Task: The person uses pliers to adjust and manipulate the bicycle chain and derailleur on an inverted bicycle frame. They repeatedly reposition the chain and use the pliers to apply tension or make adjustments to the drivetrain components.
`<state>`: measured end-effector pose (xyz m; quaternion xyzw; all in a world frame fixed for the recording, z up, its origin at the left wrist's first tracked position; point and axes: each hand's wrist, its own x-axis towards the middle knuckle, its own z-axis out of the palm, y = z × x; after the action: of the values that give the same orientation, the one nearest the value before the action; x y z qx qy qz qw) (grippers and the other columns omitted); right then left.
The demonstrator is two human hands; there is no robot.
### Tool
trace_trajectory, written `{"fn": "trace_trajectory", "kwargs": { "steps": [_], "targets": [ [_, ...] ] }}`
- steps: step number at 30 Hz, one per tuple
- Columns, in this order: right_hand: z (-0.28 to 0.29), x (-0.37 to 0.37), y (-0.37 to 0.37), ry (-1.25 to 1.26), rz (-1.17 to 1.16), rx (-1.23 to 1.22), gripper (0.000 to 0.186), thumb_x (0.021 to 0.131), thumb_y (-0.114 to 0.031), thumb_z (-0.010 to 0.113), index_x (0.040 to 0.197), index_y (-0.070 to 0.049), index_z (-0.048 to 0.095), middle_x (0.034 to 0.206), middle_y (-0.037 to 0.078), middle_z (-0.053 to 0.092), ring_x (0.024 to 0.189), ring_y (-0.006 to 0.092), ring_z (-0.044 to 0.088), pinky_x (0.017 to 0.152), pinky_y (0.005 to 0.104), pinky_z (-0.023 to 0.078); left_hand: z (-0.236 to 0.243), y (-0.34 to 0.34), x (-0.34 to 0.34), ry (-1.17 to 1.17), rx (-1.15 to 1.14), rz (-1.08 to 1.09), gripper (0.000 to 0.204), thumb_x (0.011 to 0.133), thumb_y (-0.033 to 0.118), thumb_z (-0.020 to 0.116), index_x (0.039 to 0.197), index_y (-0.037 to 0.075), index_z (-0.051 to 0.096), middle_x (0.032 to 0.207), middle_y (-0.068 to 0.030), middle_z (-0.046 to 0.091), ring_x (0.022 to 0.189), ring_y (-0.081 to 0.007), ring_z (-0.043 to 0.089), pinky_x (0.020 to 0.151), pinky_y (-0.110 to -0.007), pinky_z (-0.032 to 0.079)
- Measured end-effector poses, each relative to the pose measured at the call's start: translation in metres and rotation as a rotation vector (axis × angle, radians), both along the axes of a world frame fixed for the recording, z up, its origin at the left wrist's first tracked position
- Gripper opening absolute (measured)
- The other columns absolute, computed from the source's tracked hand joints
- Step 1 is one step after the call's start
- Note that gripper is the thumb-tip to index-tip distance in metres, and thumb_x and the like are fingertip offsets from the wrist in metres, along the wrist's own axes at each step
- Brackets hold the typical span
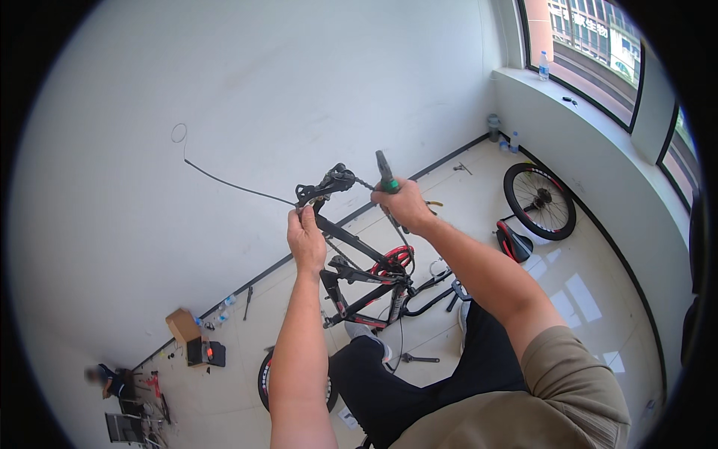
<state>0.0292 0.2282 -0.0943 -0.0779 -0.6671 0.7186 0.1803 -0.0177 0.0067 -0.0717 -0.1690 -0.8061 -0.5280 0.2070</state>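
Observation:
My left hand (305, 238) is closed around the end of a black bicycle frame (348, 238), by the rear derailleur (336, 179). From there a dark cable (233, 185) sticks out to the left, ending in a thin looped wire. My right hand (407, 206) is closed on a tool with a grey upper part and a green section (387, 176); its exact kind is unclear. A chain (364, 183) runs from the derailleur to my right hand and hangs below it. My fingers partly hide where the chain passes.
A wheel (540, 200) leans by the right wall, with a black and red saddle (514, 241) near it. Another wheel (265, 380) lies by my left forearm. A crank-like part (420, 359) is on the floor. An open cardboard box (182, 326) and a seated person (114, 382) are far left.

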Motion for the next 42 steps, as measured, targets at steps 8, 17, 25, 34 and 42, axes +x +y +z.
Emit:
{"fn": "trace_trajectory", "kwargs": {
  "steps": [8, 17, 25, 34, 42],
  "targets": [
    [-0.009, -0.009, -0.024, 0.006, 0.047, -0.005, 0.021, 0.084, -0.017, 0.077, 0.094, 0.000, 0.070, 0.074, 0.003, 0.061, 0.070, 0.0132, 0.051, 0.065, 0.0332, 0.046, 0.004, -0.005, -0.001, -0.033, -0.037, -0.029, 0.039, 0.107, 0.039, 0.050, 0.105, 0.001, 0.059, 0.087, -0.0066, 0.060, 0.081, -0.0161, 0.053, 0.076, -0.032, 0.045],
    [-0.071, 0.078, 0.042, -0.175, -0.149, -0.309, 0.028, 0.085, -0.015, 0.077, 0.108, -0.001, 0.068, 0.079, 0.004, 0.062, 0.067, 0.0126, 0.058, 0.060, 0.0315, 0.051, 0.005, -0.011, 0.009, -0.065, 0.192, -0.262, 0.038, 0.095, 0.014, 0.072, 0.123, -0.004, 0.056, 0.107, -0.0057, 0.064, 0.095, -0.0106, 0.058, 0.084, -0.026, 0.048],
    [-0.188, 0.235, 0.162, -0.227, -0.316, -1.076, 0.010, 0.096, -0.008, 0.055, 0.096, 0.002, 0.056, 0.073, 0.004, 0.055, 0.063, 0.0152, 0.053, 0.062, 0.0324, 0.051, -0.021, -0.020, 0.006, -0.038, 0.048, -0.094, 0.030, 0.086, 0.014, 0.080, 0.105, -0.001, 0.063, 0.091, -0.0055, 0.070, 0.080, -0.0138, 0.064, 0.074, -0.029, 0.051],
    [-0.230, 0.305, 0.162, -0.240, -0.695, -1.192, 0.009, 0.095, -0.007, 0.053, 0.099, 0.001, 0.049, 0.094, 0.011, 0.056, 0.071, 0.0194, 0.054, 0.066, 0.0356, 0.054, -0.036, -0.025, 0.010, 0.020, 0.006, -0.069, 0.032, 0.087, 0.010, 0.076, 0.112, -0.005, 0.060, 0.090, -0.0078, 0.070, 0.079, -0.0147, 0.065, 0.077, -0.028, 0.053],
    [-0.206, 0.277, 0.150, -0.187, -0.521, -0.955, 0.012, 0.096, -0.010, 0.056, 0.103, -0.003, 0.049, 0.090, 0.010, 0.058, 0.071, 0.0203, 0.056, 0.063, 0.0371, 0.051, -0.043, -0.033, 0.019, -0.164, 0.121, -0.078, 0.063, 0.081, 0.013, 0.085, 0.132, -0.004, 0.052, 0.093, -0.0083, 0.066, 0.075, -0.0144, 0.064, 0.070, -0.027, 0.051]
  ]
}}
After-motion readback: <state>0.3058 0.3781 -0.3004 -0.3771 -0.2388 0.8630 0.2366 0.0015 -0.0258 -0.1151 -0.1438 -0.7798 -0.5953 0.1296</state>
